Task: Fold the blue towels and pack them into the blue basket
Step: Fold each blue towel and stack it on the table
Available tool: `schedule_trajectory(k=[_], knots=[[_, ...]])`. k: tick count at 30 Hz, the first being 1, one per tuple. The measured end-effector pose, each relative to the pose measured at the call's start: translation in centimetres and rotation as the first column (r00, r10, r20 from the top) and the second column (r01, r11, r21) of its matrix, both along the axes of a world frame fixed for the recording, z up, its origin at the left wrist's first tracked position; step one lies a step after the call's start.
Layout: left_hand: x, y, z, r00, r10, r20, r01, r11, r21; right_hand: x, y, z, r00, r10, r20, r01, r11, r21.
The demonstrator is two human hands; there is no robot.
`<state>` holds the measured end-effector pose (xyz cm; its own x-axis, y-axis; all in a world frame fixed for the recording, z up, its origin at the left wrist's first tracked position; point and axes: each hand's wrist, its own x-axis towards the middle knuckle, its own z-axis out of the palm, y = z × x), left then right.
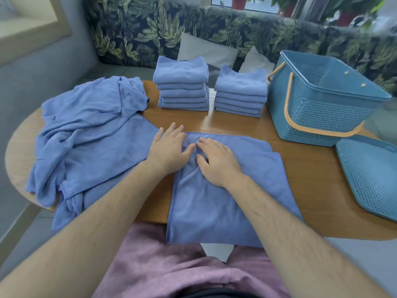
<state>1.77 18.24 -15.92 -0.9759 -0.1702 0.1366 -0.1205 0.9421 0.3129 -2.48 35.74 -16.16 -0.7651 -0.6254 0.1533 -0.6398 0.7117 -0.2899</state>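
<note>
A half-folded blue towel (223,203) lies on the wooden table (305,168) in front of me, its near end hanging over the table edge. My left hand (169,148) rests flat on its far left corner, fingers spread. My right hand (217,160) presses flat on the towel just beside it. A heap of unfolded blue towels (86,134) lies to the left. Two stacks of folded blue towels (182,84) (240,93) stand at the back. The blue basket (322,104) with orange handles stands at the right, and nothing shows inside it.
The basket's perforated blue lid (371,175) lies flat at the right edge of the table. A leaf-patterned sofa back (150,29) and white cushions (206,50) are behind the table. Bare wood shows between the folded stacks and my hands.
</note>
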Motion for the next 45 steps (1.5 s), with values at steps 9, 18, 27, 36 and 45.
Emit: schedule_trajectory(k=[9, 18, 27, 36, 45], knots=[[0.5, 2.0, -2.0, 0.993, -0.117, 0.005, 0.116, 0.991, 0.060, -1.3, 1.2, -0.1, 0.989, -0.081, 0.124, 0.068, 0.992, 0.103], [0.4, 2.0, -1.7, 0.991, -0.133, -0.007, 0.133, 0.988, 0.074, -5.9, 8.8, -0.1, 0.945, -0.291, 0.150, 0.271, 0.953, 0.139], [0.9, 1.6, -1.3, 0.969, -0.040, -0.245, 0.105, 0.960, 0.259, -5.4, 12.7, 0.2, 0.949, -0.288, -0.130, 0.278, 0.956, -0.090], [0.7, 1.1, -1.2, 0.947, -0.006, -0.320, 0.078, 0.974, 0.212, -5.6, 15.5, -0.3, 0.946, -0.316, -0.073, 0.285, 0.918, -0.275], [0.8, 1.0, -1.5, 0.950, 0.039, -0.309, 0.020, 0.982, 0.186, -5.0, 16.4, 0.2, 0.929, -0.236, 0.284, 0.361, 0.749, -0.556]])
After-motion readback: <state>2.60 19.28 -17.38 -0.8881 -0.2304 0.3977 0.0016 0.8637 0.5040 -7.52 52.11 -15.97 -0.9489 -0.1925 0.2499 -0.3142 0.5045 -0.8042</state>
